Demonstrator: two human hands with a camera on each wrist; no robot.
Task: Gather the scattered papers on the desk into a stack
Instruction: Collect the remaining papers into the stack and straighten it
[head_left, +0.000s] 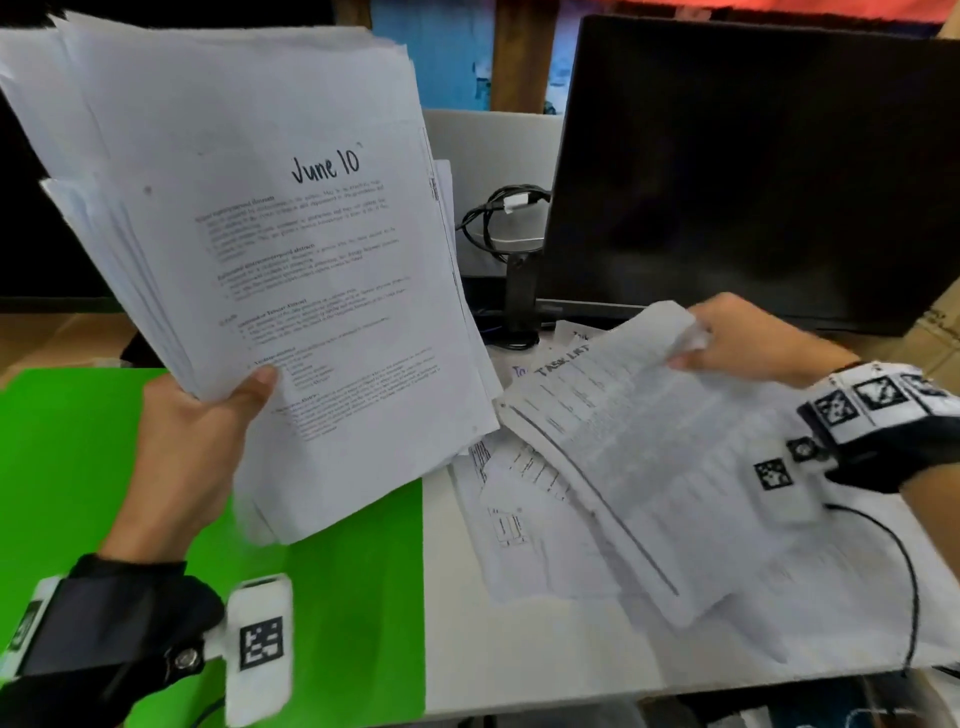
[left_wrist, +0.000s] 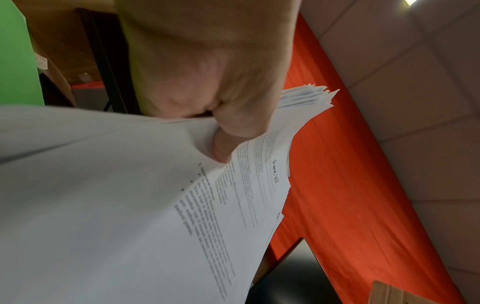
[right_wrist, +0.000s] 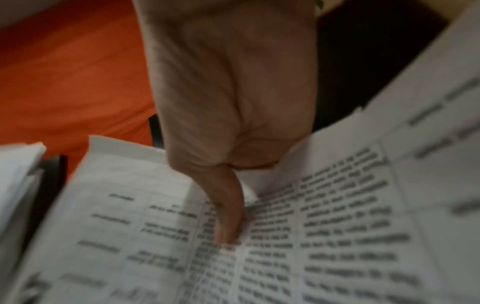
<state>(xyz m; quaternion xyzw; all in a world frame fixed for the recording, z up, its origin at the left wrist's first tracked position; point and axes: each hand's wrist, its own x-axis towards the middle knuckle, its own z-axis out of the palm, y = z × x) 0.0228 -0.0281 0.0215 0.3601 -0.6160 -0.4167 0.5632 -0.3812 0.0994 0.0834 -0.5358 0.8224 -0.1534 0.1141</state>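
Papers (head_left: 270, 218) being gripped as a raised stack in left hand (head_left: 192, 447), right hand (head_left: 748, 338) pinching loose sheets (head_left: 649, 441) off white desk (head_left: 519, 654), dark monitor (head_left: 753, 166) and coiled cable (head_left: 498, 218) standing behind, green mat (head_left: 78, 467) lying below.

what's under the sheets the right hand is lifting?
More loose printed white papers lie overlapping on the white desk, under the lifted sheets gripped by the right hand. Anything directly beneath those sheets is hidden.
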